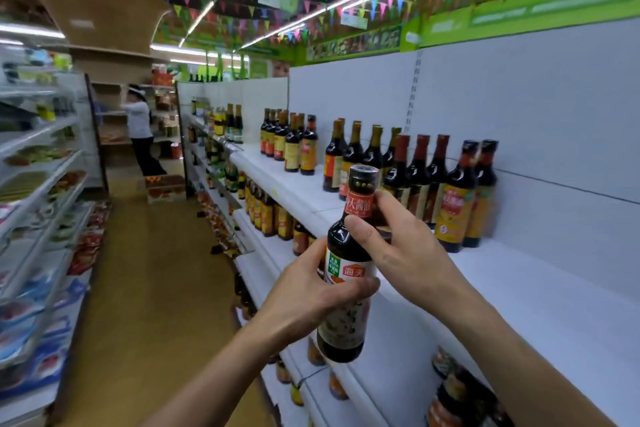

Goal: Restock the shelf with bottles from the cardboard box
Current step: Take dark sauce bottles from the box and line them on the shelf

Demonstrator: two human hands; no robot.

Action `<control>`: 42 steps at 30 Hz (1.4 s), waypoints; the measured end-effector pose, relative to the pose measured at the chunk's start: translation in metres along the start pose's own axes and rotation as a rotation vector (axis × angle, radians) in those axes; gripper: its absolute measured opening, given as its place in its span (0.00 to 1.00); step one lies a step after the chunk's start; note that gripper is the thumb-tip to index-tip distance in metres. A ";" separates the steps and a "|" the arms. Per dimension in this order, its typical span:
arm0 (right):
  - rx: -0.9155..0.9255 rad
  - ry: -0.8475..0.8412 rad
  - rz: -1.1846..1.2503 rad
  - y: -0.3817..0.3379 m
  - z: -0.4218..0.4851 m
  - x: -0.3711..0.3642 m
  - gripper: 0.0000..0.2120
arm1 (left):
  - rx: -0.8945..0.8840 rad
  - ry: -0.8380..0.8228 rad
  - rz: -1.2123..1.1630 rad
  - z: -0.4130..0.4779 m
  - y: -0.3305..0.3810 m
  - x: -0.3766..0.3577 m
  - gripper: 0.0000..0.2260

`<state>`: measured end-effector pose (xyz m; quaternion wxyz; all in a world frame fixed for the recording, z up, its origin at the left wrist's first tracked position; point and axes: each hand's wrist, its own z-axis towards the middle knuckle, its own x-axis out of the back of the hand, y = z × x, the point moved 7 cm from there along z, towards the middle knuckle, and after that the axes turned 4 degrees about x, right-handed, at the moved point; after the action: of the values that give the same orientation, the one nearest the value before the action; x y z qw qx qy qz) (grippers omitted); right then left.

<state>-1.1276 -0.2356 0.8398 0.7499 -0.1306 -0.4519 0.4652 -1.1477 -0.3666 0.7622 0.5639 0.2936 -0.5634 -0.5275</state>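
Note:
I hold a dark soy sauce bottle [348, 253] upright in front of the white top shelf [540, 302]. My left hand [308, 291] wraps its labelled body from the left. My right hand [398, 239] grips its neck just below the red-banded cap. Behind it, several matching dark bottles [453, 194] with yellow labels stand in rows along the shelf's back. The shelf surface to the right of them is bare. The cardboard box is out of view.
Lower shelves [277, 218] under the top one hold more bottles. The aisle floor [149, 270] runs away on the left, flanked by racks of packaged goods [41, 184]. A person [140, 132] in white stands at the far end.

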 end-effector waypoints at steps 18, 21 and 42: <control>-0.148 0.192 -0.215 0.067 -0.053 0.190 0.10 | -0.095 -0.276 -0.128 0.072 0.081 -0.195 0.23; -0.197 0.234 -0.248 0.076 -0.066 0.212 0.08 | -0.105 -0.340 -0.150 0.076 0.090 -0.221 0.20; -0.499 0.550 -0.441 0.093 -0.169 0.302 0.08 | -0.208 -0.765 -0.152 0.071 0.129 -0.369 0.25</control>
<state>-0.9985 0.0981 0.8568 0.8693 -0.3273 -0.3512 0.1181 -1.1104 0.0287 0.7758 0.2997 0.0583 -0.6531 -0.6930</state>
